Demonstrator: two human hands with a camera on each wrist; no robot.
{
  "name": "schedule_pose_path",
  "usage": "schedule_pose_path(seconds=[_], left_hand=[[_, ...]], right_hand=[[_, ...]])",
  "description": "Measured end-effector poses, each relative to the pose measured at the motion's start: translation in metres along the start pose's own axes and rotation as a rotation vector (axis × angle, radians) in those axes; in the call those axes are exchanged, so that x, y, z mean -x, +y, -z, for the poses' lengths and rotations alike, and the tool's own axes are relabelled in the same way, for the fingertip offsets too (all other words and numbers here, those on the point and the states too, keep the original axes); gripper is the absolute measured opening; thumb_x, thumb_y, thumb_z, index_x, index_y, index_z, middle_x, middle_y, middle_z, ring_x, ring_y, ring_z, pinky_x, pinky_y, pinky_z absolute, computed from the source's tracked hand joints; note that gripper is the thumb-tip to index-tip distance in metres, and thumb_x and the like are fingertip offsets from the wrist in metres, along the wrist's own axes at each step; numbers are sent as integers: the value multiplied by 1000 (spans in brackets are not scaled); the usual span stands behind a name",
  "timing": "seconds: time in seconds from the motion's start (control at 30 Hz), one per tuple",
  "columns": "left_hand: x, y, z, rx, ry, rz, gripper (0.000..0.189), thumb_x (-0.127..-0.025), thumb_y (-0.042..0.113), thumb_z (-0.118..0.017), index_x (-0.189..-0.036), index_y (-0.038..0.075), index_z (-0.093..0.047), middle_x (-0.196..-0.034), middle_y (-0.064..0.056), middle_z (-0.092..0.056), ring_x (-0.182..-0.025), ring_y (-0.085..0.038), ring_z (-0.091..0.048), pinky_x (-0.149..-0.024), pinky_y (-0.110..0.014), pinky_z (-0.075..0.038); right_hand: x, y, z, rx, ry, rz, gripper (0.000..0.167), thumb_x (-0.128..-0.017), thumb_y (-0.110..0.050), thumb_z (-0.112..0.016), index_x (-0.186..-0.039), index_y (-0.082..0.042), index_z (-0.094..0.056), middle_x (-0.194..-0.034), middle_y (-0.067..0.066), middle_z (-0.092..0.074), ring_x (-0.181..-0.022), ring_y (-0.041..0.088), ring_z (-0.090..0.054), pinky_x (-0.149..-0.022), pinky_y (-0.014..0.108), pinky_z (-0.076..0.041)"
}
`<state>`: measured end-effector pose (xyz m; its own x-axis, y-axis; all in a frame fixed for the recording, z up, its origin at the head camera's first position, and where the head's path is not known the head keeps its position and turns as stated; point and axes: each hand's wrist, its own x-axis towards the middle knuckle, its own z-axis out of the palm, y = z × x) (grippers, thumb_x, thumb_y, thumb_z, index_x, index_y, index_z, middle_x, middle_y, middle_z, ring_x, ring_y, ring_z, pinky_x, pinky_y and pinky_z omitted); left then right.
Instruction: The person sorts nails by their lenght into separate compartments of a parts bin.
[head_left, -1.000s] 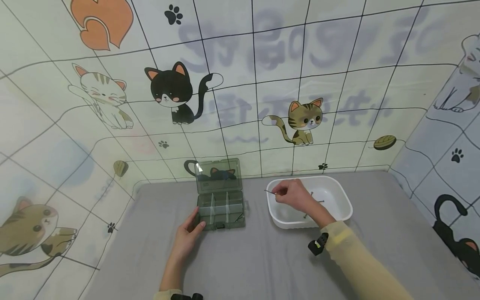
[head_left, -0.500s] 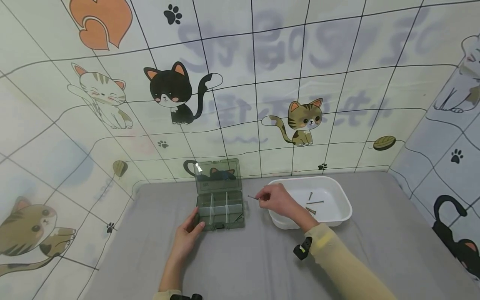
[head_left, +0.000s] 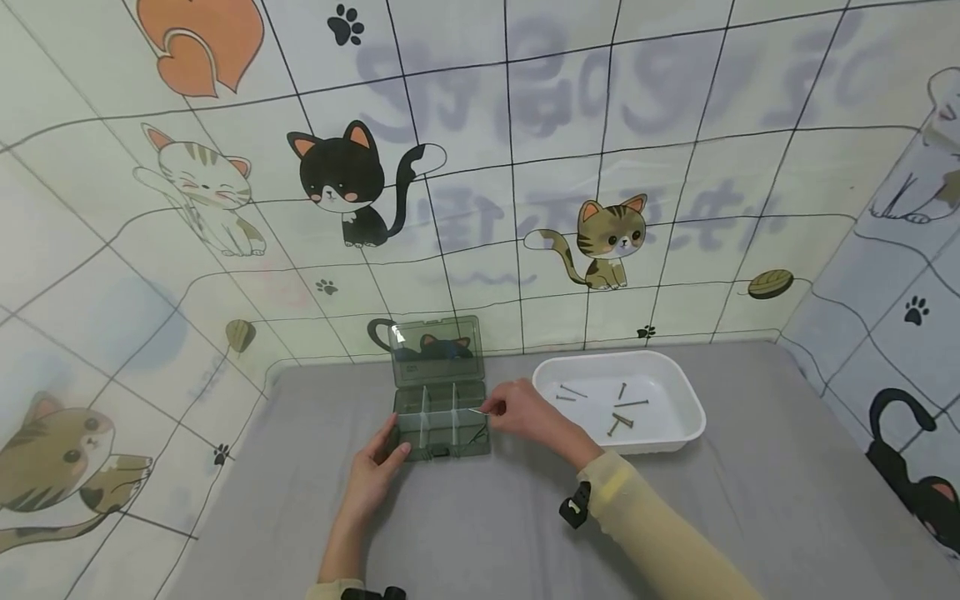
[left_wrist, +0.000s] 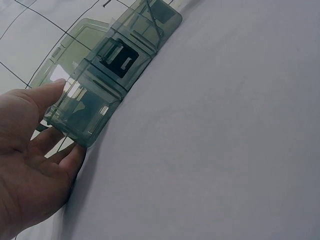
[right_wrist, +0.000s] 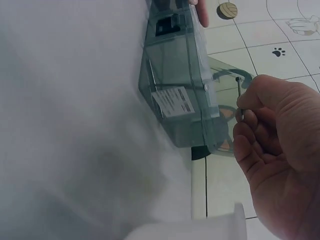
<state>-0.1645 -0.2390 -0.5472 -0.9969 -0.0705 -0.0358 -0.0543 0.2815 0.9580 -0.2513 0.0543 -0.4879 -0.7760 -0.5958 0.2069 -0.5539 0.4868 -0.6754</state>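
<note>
In the head view, a translucent green compartment box [head_left: 439, 457] stands on the cloth with its lid [head_left: 437, 371] raised against the wall. My left hand [head_left: 375, 467] holds its front left corner, thumb along the edge and fingers at the side, as the left wrist view also shows. A thin metal screw [right_wrist: 239, 92] is pinched between thumb and index finger of my right hand [head_left: 536, 417]. That hand is at the box's right edge, the screw's tip over the right-hand compartments. Thin dark screws [head_left: 477, 435] lie in the front right compartment.
A white tray [head_left: 675, 425] stands to the right, with several loose screws [head_left: 622, 421] lying in it. Grey cloth [head_left: 480, 533] covers the table. Behind and at both sides hangs a cat-patterned sheet [head_left: 480, 283].
My right hand has carried the screw leftward from over the tray to the box's right edge. More of the tray's screws now show. My left hand stays at the box corner.
</note>
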Motion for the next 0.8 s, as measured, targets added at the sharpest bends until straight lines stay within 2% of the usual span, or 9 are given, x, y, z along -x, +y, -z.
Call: schedule_pose_path(seconds=[0.27,0.4,0.57,0.8], left_hand=[[-2,1,-3,25,-8,5,62,-102,24,-68,-158,14,-43,-163,-15,-32,-151,-32,-27,-115,-48,-34],[-3,-1,-3,23,-4,-1,62,-101,26,-69,-157,15,-44,-163,-14,-33,-151,-31,-29,-114,-48,-35],[-3,-1,-2,15,2,-18,61,-101,24,-69,-156,14,-45,-162,-15,-35,-150,-32,-29,-113,-48,-36],[-5,-3,0,7,7,-29,62,-101,22,-69,-156,10,-45,-162,-17,-35,-150,-34,-29,-113,-49,-36]], right_hand=[[-3,1,-5,8,-1,-29,23,-80,5,-65,-98,2,-80,-87,3,-75,-76,11,-67,-66,22,-52],[-2,-1,-4,-11,-5,-38,20,-85,0,-66,-99,1,-80,-90,3,-75,-80,11,-68,-70,23,-53],[1,-4,6,-74,5,-83,19,-94,-8,-64,-103,0,-79,-95,3,-74,-83,12,-67,-73,27,-55],[7,4,24,-50,32,-75,19,-96,-9,-64,-102,-1,-80,-95,3,-74,-83,12,-66,-74,29,-54]])
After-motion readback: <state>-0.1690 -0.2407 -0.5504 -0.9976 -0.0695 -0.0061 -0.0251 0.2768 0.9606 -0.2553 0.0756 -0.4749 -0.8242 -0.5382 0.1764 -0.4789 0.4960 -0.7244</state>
